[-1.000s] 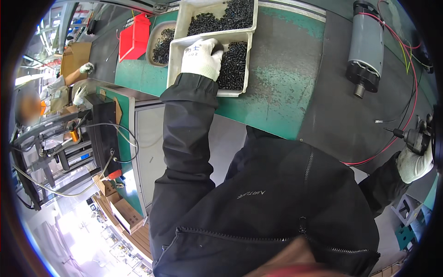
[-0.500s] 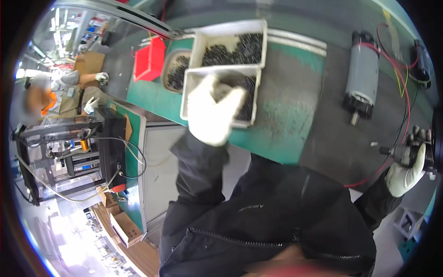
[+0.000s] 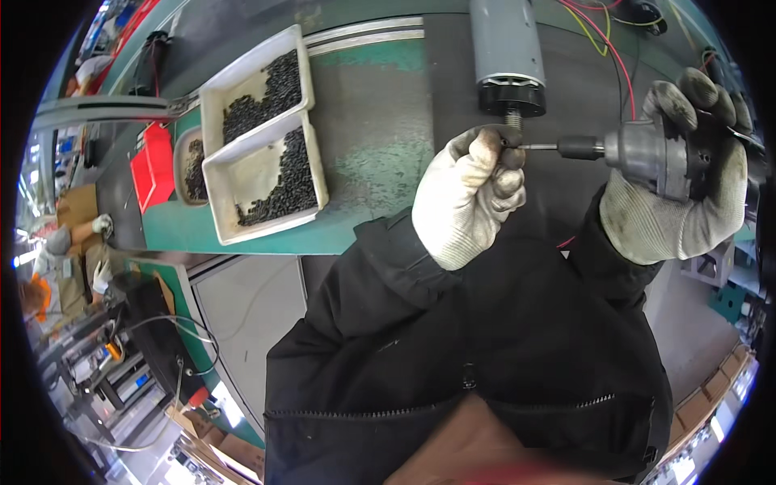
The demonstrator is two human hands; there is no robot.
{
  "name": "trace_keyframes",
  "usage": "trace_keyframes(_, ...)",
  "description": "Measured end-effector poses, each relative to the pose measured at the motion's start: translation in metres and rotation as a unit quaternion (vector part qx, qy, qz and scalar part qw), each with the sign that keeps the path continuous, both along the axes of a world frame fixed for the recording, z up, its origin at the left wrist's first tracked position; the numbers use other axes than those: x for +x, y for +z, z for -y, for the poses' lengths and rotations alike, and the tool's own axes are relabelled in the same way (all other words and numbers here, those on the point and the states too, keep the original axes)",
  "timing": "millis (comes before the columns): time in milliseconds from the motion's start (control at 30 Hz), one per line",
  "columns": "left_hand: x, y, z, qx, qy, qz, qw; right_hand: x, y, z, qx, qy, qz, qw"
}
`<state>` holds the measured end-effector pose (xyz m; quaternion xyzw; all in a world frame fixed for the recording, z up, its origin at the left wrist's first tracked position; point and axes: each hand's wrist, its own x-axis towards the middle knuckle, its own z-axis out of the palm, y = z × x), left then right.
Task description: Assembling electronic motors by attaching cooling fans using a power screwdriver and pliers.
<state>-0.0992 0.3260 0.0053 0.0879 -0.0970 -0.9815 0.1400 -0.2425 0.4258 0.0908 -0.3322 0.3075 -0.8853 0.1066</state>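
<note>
The right hand (image 3: 675, 222), in a ribbed knit glove of off-white yarn with dark, smudged fingers, is wrapped around the body of a drill (image 3: 643, 151). The drill has a rounded housing of dull grey metal that narrows to a black cylindrical collar (image 3: 580, 147); from it a thin, straight steel bit (image 3: 540, 146) points toward the left hand (image 3: 462, 202). That hand wears a matching glove, its thumb and fingers pinched at the tip of the bit around a small dark piece (image 3: 507, 143), too small and shaded to tell its exact shape. The drill is held above the desk, in front of the black cloth jacket (image 3: 453, 323) with its toothed zips.

Just beyond the left fingertips lies a motor (image 3: 508, 40), a smooth grey cylinder with a black end cap and a ridged metal shaft. Thin, flexible red and yellow wires (image 3: 602, 36) curl beside it.

The desk (image 3: 388, 174) has a green surface, scuffed and worn to grey in patches. On it, to the left, two rectangular trays (image 3: 234, 179) of off-white plastic touch, holding heaps of small, glossy black pieces (image 3: 295, 178). Next to them sit a rounded tray (image 3: 179, 167) and an angular red plastic bin (image 3: 153, 168).
</note>
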Motion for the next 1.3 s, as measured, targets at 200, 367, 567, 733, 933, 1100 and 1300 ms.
trace_keyframes(200, -0.009, -0.004, -0.008, -0.037, 0.002, 0.02, 0.999, -0.017, -0.003, -0.016, -0.052, 0.142, 0.074, 0.986)
trace_keyframes(367, -0.007, -0.002, -0.014, -0.054, 0.007, 0.103, 0.993, -0.009, -0.013, -0.013, -0.041, 0.191, 0.066, 0.979)
trace_keyframes(567, -0.011, -0.007, -0.029, -0.117, -0.023, 0.198, 0.973, -0.003, -0.035, -0.008, -0.013, 0.154, 0.036, 0.987)
trace_keyframes(733, -0.021, -0.019, -0.018, -0.066, -0.137, 0.19, 0.97, -0.012, -0.044, 0.003, 0.061, -0.003, -0.034, 0.998)
trace_keyframes(933, -0.045, -0.045, -0.004, 0.007, -0.088, 0.138, 0.987, -0.026, -0.051, 0.027, 0.098, -0.174, -0.061, 0.978)
trace_keyframes(1100, -0.046, -0.047, -0.007, -0.198, -0.075, 0.173, 0.962, -0.007, -0.038, 0.046, 0.123, -0.231, -0.058, 0.963)
trace_keyframes(1300, -0.046, -0.036, -0.008, -0.294, -0.074, 0.213, 0.929, -0.011, -0.047, 0.043, 0.166, -0.189, -0.213, 0.944)
